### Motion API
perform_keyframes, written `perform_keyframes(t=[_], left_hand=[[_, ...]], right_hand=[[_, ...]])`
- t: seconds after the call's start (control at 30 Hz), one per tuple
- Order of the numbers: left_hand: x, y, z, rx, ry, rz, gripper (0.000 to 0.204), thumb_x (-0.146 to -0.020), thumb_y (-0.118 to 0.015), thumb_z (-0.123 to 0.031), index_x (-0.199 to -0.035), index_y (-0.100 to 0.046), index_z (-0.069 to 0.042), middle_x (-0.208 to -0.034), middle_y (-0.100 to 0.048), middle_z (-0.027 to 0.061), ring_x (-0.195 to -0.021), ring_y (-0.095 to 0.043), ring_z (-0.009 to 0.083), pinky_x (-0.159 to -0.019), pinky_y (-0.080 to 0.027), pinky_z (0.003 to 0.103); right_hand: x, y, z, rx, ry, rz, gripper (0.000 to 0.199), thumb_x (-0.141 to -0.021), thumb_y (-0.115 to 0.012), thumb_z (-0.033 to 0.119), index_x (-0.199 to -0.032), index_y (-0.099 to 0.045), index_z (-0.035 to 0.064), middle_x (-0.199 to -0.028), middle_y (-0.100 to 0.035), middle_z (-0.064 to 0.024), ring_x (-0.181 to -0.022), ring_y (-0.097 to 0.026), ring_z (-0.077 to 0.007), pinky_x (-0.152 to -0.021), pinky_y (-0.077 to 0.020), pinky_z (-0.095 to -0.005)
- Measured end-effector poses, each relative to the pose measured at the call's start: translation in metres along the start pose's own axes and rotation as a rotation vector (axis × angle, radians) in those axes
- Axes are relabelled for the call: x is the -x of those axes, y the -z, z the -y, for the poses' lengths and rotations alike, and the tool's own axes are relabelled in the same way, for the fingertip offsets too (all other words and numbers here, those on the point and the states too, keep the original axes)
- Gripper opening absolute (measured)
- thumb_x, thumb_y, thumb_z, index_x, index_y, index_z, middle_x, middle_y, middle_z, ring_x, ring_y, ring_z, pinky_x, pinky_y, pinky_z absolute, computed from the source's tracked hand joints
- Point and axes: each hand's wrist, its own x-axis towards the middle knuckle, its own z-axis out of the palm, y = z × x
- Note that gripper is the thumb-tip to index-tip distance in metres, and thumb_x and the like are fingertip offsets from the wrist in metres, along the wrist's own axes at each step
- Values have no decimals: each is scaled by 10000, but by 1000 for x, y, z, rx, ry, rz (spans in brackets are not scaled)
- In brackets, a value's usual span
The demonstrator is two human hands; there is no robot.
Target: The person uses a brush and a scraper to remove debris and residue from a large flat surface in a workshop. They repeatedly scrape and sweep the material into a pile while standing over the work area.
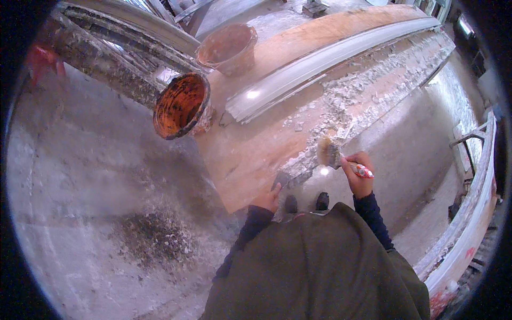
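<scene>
My right hand (pixel 359 173) is closed around the red and white handle of a wide paintbrush (pixel 329 153). Its pale bristles are over the near edge of the table (pixel 234 176), by a heap of white plaster scraps (pixel 333 109). In my left hand (pixel 268 199) is a flat grey scraper (pixel 282 180), its blade beside the nearest scraps at the table's near end; most of its handle is hidden by the fingers. A long white plaster moulding (pixel 314 64) lies lengthwise on the table, beyond the strip of scraps.
An orange-lined bucket (pixel 182 106) tilts at the table's left edge, with a dusty basin (pixel 229 49) behind it. Crusted beams (pixel 101 64) stand at the upper left. Dark debris (pixel 157 239) lies on the floor. More long white mouldings rest on a rack (pixel 469 218) at the right.
</scene>
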Motion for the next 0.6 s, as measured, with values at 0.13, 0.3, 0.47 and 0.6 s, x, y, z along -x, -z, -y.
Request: perform_keyframes(t=[0.13,0.3,0.47,0.6], left_hand=[[20,-19,18,-21,-85,-134,431,-814,-438,-194,-1240,-444,-259,-899,-572,221,-794,-573,371,-661,-453,459],[-6,9,-28,38,251,247,459,-809,-429,-189,-1262,-411,-257,-841,-578,217,-753,-572,381,-656,-455,467],[-6,-14,-21,55,282,223,473,-799,-433,-186,-1269,-400,-231,-804,-578,217,-729,-575,383,-650,-455,472],[-12,-24,-25,40,282,188,479,-791,-441,-189,-1269,-402,-191,-812,-572,229,-734,-578,384,-656,-457,474]], right_hand=[[-3,-3,16,-31,-25,40,113,-711,-655,62,-682,-555,17,-665,-545,-80,-626,-535,-184,-583,-416,-284],[-3,-7,8,-40,-15,79,110,-712,-650,52,-680,-550,18,-657,-538,-76,-616,-531,-177,-575,-412,-278],[-2,-10,6,-51,43,111,108,-711,-646,40,-692,-545,8,-652,-530,-69,-595,-522,-159,-557,-408,-269],[-5,-12,8,-70,-9,122,111,-708,-651,46,-681,-547,15,-657,-536,-77,-604,-532,-176,-560,-412,-278]])
